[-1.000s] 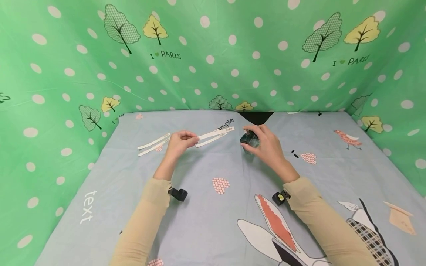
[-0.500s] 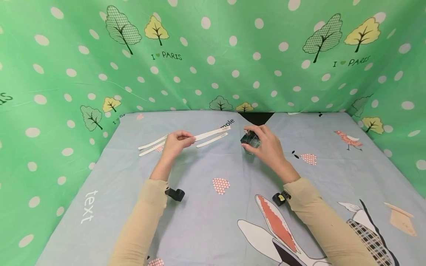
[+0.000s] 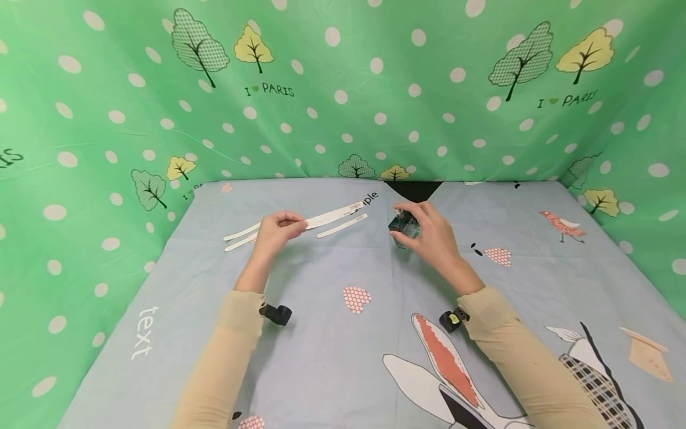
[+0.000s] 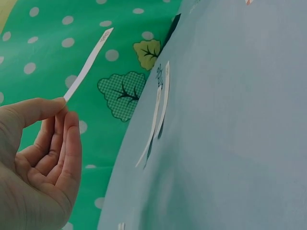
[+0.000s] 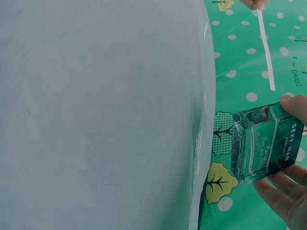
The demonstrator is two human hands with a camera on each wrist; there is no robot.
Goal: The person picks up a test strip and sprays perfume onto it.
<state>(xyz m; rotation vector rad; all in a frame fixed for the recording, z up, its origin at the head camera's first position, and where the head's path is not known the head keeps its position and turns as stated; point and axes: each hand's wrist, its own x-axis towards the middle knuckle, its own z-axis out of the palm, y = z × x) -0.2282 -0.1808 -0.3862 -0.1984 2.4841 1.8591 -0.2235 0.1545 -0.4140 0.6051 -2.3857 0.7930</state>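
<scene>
My left hand (image 3: 276, 234) pinches a white perfume test strip (image 4: 88, 64) by one end between thumb and index finger. The strip's printed end points up and right, toward the bottle. My right hand (image 3: 436, 235) grips a square green glass perfume bottle (image 5: 264, 143), dark toward its base, lettered "SEXY MAN". In the head view its index finger lies at the sprayer on top, with the thumb low on the side. A gap separates the held strip's tip from the bottle (image 3: 403, 227).
Two more test strips lie beneath and beside the held one, the nearer strip (image 3: 342, 226) in plain sight. Another pair, with its front strip (image 3: 238, 242), lies left of my left hand, partly hidden by it. A green polka-dot cloth (image 3: 343, 107) hangs behind the printed grey tablecloth (image 3: 321, 333).
My left hand has drawn slightly left with its test strip, widening the gap to the bottle. My right hand and the perfume bottle have stayed almost in place.
</scene>
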